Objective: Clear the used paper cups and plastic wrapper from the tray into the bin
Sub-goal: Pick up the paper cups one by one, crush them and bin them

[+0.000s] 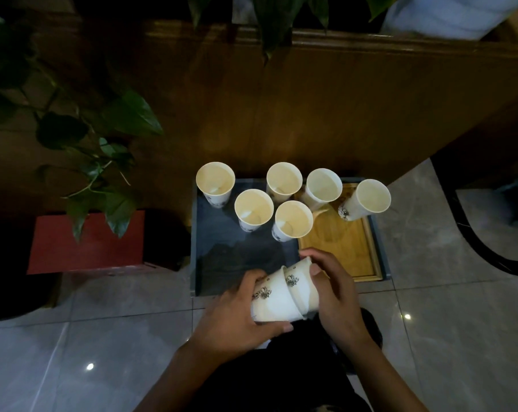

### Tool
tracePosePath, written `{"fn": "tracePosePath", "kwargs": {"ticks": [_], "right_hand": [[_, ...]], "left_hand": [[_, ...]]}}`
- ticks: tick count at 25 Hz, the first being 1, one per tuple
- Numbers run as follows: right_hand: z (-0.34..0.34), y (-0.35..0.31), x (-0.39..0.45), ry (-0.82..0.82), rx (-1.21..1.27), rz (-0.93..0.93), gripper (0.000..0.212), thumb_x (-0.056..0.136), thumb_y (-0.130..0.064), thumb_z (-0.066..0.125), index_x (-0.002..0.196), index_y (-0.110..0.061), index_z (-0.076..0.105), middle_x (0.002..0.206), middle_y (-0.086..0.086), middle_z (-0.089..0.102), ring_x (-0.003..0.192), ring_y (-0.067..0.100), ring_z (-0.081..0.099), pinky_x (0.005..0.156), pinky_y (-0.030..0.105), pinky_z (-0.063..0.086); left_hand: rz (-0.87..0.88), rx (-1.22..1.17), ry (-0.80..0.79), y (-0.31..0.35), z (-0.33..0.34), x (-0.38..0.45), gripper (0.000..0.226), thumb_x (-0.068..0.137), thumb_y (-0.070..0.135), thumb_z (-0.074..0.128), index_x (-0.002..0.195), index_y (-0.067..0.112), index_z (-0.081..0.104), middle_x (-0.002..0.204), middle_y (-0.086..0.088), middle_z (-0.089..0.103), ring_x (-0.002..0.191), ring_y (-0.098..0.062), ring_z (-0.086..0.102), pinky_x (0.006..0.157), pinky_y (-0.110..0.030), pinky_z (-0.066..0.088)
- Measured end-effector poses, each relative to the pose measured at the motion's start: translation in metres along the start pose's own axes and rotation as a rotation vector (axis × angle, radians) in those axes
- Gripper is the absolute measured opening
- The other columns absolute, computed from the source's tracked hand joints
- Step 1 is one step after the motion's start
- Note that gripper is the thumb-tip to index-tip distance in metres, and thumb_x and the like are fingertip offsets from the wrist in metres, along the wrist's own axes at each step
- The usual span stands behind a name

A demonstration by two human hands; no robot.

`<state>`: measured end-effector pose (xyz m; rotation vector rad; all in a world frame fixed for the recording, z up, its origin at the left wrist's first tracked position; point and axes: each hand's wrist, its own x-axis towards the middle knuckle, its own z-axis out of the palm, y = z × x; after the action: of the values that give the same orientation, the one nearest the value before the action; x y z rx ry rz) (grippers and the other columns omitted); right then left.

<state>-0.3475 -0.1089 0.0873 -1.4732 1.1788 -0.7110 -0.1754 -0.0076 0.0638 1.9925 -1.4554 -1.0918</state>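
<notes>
Left hand [237,316] grip closed round outer nested cup [274,304] | right hand [336,292] grip clasps inner cup [302,285]

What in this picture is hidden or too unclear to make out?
- Head view: the bin and plastic wrapper appear nowhere in the frame.
- Nested cups: their open mouths face away, partly covered by the left hand and right hand.
- Standing cups: their printed motifs are too small and dim.
</notes>
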Motion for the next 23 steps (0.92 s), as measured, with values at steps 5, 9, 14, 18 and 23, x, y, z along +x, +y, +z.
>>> {"fn": "tracePosePath", "kwargs": {"ticks": [5,9,14,18,23], "right_hand": [[0.004,-0.001,-0.004,-0.007,-0.058,-0.082,0.031,0.092,-0.039,0.048,0.11,-0.026,0.07,0.112,-0.015,0.07,0.108,0.011,0.065,0.087,0.018,0.05],[0.006,0.003,-0.008,-0.02,-0.069,-0.085,0.033,0.093,-0.04,0.046,0.112,-0.026,0.07,0.115,-0.017,0.07,0.111,0.008,0.065,0.088,0.017,0.049],[0.012,0.006,-0.009,-0.046,-0.108,-0.108,0.03,0.094,-0.039,0.046,0.114,-0.032,0.068,0.116,-0.014,0.069,0.112,0.012,0.065,0.089,0.021,0.05],[0.012,0.008,-0.007,-0.06,-0.131,-0.119,0.03,0.096,-0.04,0.046,0.117,-0.033,0.067,0.119,-0.012,0.068,0.114,0.015,0.064,0.089,0.027,0.053],[0.017,0.007,-0.009,-0.09,-0.117,-0.16,0.025,0.098,-0.038,0.05,0.117,-0.035,0.066,0.119,-0.014,0.068,0.113,0.013,0.064,0.089,0.018,0.049]], "left_hand": [[0.0,-0.007,0.029,0.0,0.005,-0.005,0.101,0.055,0.088,0.063,0.142,0.048,0.03,0.136,0.022,0.049,0.118,-0.005,0.054,0.096,-0.031,0.05],[0.023,-0.019,0.049,0.004,0.002,-0.007,0.097,0.057,0.085,0.064,0.141,0.047,0.034,0.135,0.021,0.049,0.118,-0.005,0.054,0.097,-0.037,0.05],[0.042,-0.04,0.072,0.008,0.002,-0.007,0.096,0.058,0.081,0.068,0.141,0.043,0.038,0.135,0.019,0.051,0.118,-0.007,0.055,0.097,-0.038,0.05],[0.054,-0.042,0.085,0.008,0.003,-0.006,0.095,0.058,0.085,0.066,0.139,0.045,0.036,0.132,0.02,0.051,0.114,-0.004,0.055,0.094,-0.035,0.053],[0.056,-0.042,0.11,0.008,0.01,-0.003,0.093,0.056,0.085,0.065,0.135,0.051,0.031,0.127,0.022,0.051,0.106,0.0,0.054,0.084,-0.02,0.048]]}}
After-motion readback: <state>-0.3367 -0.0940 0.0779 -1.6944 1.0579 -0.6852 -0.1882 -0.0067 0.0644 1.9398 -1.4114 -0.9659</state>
